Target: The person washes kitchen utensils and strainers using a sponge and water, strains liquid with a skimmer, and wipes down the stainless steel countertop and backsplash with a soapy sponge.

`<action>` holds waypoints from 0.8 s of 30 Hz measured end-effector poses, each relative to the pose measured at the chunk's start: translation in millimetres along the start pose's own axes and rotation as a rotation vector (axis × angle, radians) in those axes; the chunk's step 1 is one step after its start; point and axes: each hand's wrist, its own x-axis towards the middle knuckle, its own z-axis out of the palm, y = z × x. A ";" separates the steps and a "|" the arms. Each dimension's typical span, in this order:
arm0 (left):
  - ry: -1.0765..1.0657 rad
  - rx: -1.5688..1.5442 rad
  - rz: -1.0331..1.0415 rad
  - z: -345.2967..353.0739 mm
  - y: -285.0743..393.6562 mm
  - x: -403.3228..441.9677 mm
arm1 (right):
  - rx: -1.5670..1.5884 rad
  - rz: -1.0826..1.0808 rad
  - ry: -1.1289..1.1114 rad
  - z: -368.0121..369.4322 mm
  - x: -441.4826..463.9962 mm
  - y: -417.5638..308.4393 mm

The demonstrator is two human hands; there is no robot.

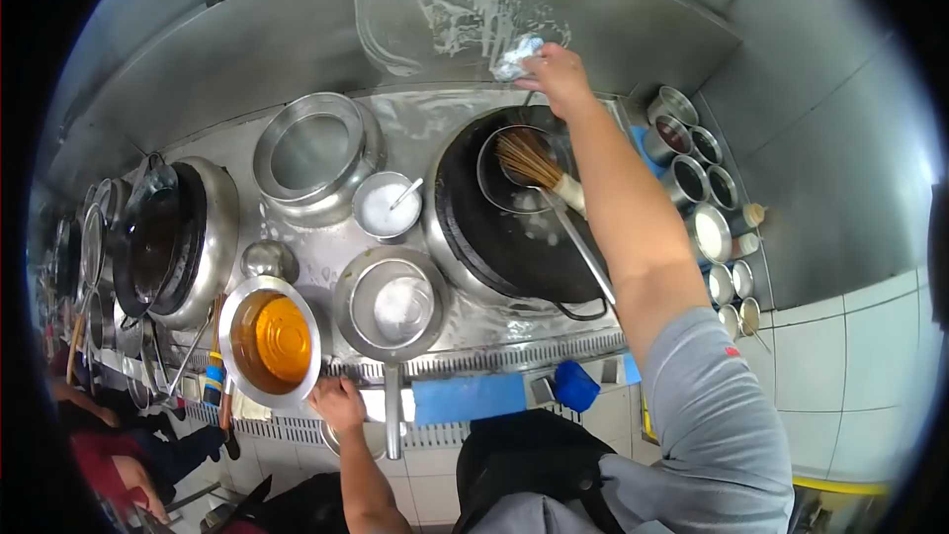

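My right hand (559, 77) reaches up to the steel back wall (326, 30), its fingers closed round a crumpled, sudsy white-blue cloth (517, 57). White foam (479, 5) is smeared over the wall beside the cloth. Under my right arm sits a large black wok (494, 247). A bamboo wok brush (531, 158), a round strainer (486, 183) and a long metal handle (583, 247) lie across it. Lower down, my left hand (338, 402) grips the front edge of the counter with bent fingers, close to a metal pot of orange oil (282, 338).
A long-handled pan (371, 336) holds a bowl of white powder. Nearby are a bowl with a spoon (386, 220) and a wide steel pot (267, 153). Seasoning containers (710, 232) line the right side. Another wok (153, 237) and a person's arm (133, 475) are at left.
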 end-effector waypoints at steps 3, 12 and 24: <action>-0.016 -0.154 -0.033 1.1 -6.9 5.8 | -0.022 -0.043 0.021 -53.4 -26.2 -25.6; 0.121 -0.443 -0.011 -90.5 183.8 -101.3 | -0.121 -0.173 0.211 -130.3 50.7 -31.3; -0.191 -0.159 -0.103 20.0 274.9 -140.4 | -0.604 -0.470 0.394 -155.7 237.7 25.6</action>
